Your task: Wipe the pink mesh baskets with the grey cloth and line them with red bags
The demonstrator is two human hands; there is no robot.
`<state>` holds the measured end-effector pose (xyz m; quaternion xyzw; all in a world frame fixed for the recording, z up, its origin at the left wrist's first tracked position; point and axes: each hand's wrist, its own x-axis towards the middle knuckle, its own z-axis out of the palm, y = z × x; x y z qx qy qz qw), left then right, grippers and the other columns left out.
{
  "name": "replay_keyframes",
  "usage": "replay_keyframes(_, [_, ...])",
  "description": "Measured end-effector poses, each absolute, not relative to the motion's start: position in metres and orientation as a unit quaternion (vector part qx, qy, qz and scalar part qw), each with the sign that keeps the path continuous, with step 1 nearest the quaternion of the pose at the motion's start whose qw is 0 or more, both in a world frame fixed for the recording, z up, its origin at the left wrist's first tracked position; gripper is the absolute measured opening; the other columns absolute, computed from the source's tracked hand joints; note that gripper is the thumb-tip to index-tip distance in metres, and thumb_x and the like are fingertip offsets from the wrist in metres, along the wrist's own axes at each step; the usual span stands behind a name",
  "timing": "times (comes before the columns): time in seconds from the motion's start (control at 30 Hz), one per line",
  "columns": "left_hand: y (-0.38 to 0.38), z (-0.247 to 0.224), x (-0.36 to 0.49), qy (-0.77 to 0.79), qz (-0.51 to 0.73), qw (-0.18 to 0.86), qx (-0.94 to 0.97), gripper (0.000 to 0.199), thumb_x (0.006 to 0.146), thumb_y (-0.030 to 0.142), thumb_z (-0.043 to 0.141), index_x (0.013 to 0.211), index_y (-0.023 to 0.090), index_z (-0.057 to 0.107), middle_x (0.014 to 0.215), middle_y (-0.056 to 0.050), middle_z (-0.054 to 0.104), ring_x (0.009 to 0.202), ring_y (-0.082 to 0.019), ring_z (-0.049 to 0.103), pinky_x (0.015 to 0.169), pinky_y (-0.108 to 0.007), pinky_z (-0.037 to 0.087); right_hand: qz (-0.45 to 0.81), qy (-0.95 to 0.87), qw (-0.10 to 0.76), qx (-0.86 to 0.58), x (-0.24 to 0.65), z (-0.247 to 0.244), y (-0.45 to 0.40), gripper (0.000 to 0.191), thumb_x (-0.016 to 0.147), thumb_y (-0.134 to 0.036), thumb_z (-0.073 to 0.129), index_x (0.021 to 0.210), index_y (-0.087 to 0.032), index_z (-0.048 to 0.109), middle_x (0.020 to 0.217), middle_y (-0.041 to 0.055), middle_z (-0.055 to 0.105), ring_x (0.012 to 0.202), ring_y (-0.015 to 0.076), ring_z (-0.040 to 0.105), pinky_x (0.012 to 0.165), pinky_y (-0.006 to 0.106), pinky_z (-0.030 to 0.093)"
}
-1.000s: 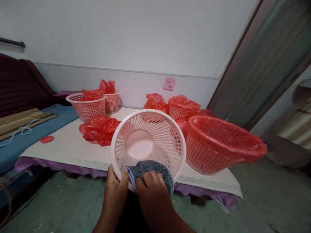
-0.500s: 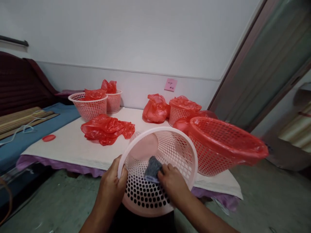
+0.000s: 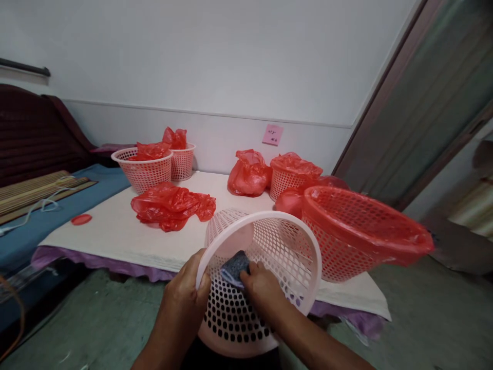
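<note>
A pale pink plastic basket (image 3: 287, 226) with a perforated wall is tipped on its side, its mouth facing me. My left hand (image 3: 187, 290) grips the left of its rim, thumb on the inside. Inside the basket, my right hand (image 3: 262, 288) is closed on a grey cloth (image 3: 235, 268) that lies against the lower inner wall. The cloth has a lighter edge. The fingertips of my left hand are hidden behind the rim.
A white-covered table (image 3: 103, 231) carries crumpled red plastic bags (image 3: 173, 205), a red ring-like piece (image 3: 81, 219) and bag-filled pink baskets (image 3: 144, 172). To the right, a large basket (image 3: 335, 246) lined with a red bag overhangs the edge. A pink note (image 3: 272, 134) is on the wall.
My right hand has slid the cloth a little to the left along the basket's inside. The basket has tilted and dropped slightly, and the left hand still holds its rim.
</note>
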<state>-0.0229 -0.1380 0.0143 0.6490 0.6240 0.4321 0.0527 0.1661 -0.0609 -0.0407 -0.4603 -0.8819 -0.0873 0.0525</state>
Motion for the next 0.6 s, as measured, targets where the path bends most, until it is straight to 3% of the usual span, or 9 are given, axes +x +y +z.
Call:
replay_keyframes(0.2, [-0.138, 0.016, -0.025, 0.624, 0.434, 0.064, 0.646, 0.040, 0.086, 0.016, 0.038, 0.122, 0.024, 0.051, 0.115, -0.004, 0.067, 0.104, -0.018, 0.064, 0.087, -0.030, 0.050, -0.127, -0.835, 0.108, -0.524, 0.191, 0.000, -0.025, 0.029, 0.090, -0.013, 0.041, 0.110, -0.014, 0.061, 0.104, 0.0180, 0.059, 0.098, 0.0299, 0.051, 0.079, 0.040, 0.041])
replay_keyframes(0.27, [-0.137, 0.015, -0.025, 0.632, 0.422, 0.056, 0.647, 0.039, 0.085, 0.017, 0.039, 0.122, 0.024, 0.051, 0.114, -0.004, 0.068, 0.102, -0.018, 0.065, 0.085, -0.030, 0.051, -0.102, -0.833, 0.117, -0.532, 0.189, -0.007, -0.029, 0.028, 0.088, -0.011, 0.042, 0.107, -0.014, 0.064, 0.105, 0.0189, 0.059, 0.100, 0.0314, 0.051, 0.080, 0.044, 0.040])
replay_keyframes(0.37, [-0.137, 0.012, -0.021, 0.631, 0.386, 0.042, 0.672, 0.042, 0.085, 0.017, 0.039, 0.125, 0.022, 0.051, 0.118, -0.007, 0.066, 0.107, -0.020, 0.064, 0.088, -0.033, 0.051, -0.025, -0.828, 0.132, -0.545, 0.179, -0.037, -0.043, 0.025, 0.081, -0.005, 0.046, 0.086, -0.012, 0.069, 0.096, 0.0188, 0.063, 0.092, 0.0304, 0.056, 0.074, 0.041, 0.043])
replay_keyframes(0.5, [-0.139, 0.013, -0.016, 0.609, 0.383, 0.031, 0.693, 0.042, 0.086, 0.017, 0.037, 0.127, 0.021, 0.050, 0.120, -0.006, 0.066, 0.110, -0.018, 0.062, 0.092, -0.029, 0.049, 0.124, -0.806, 0.211, -0.539, 0.161, -0.070, -0.050, 0.028, 0.067, 0.000, 0.051, 0.078, -0.017, 0.069, 0.087, 0.0088, 0.068, 0.084, 0.0221, 0.061, 0.073, 0.032, 0.046])
replay_keyframes(0.6, [-0.140, 0.017, -0.016, 0.615, 0.413, 0.038, 0.671, 0.039, 0.086, 0.017, 0.038, 0.122, 0.023, 0.053, 0.116, -0.003, 0.068, 0.106, -0.016, 0.064, 0.090, -0.026, 0.049, 0.242, -0.748, 0.315, -0.532, 0.154, -0.075, -0.035, 0.026, 0.070, -0.007, 0.049, 0.080, -0.021, 0.068, 0.078, 0.0000, 0.070, 0.075, 0.0168, 0.064, 0.070, 0.026, 0.049])
